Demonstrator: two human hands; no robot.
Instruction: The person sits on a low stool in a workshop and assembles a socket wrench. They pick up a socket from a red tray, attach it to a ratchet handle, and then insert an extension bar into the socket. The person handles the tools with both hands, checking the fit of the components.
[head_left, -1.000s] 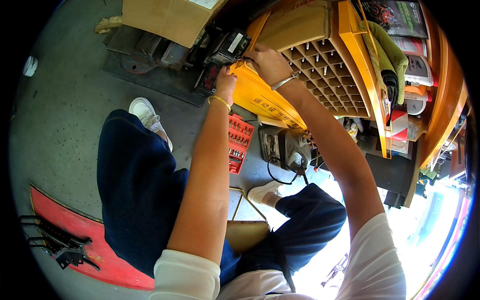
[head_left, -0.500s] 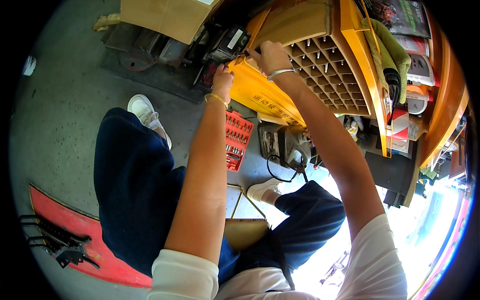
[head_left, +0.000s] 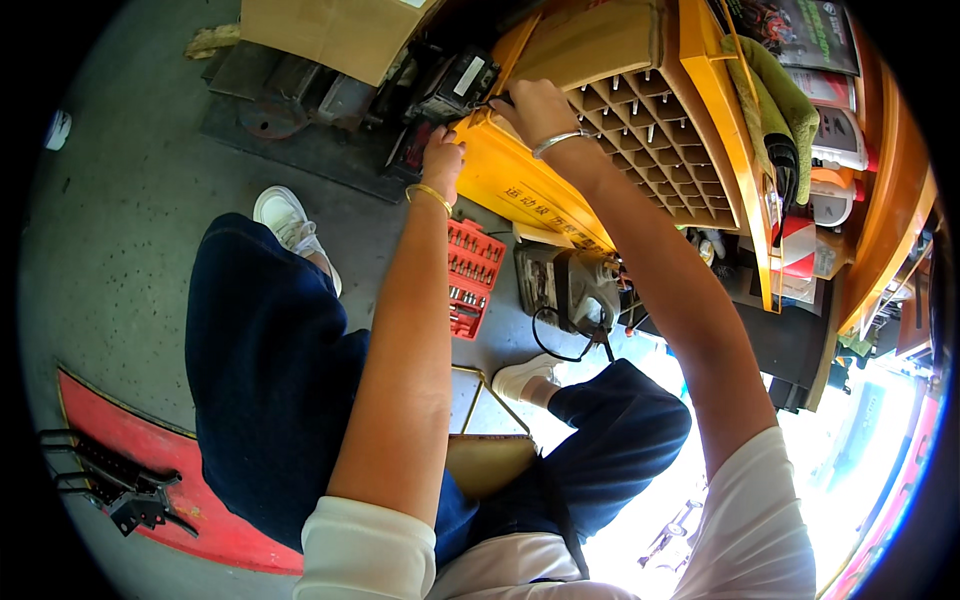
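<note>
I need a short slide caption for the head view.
Seated person's left hand and right hand grip the yellow compartment crate.

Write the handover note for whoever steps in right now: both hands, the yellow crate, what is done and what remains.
Left hand: gripping the near corner of the yellow plastic compartment crate.
Right hand: on the crate's top edge; whether it holds anything cannot be told.
Crate: tilted against the orange cabinet; the open red socket set case lies on the concrete floor below.
Done: crate in both hands.
Left: crate not yet set flat.
</note>
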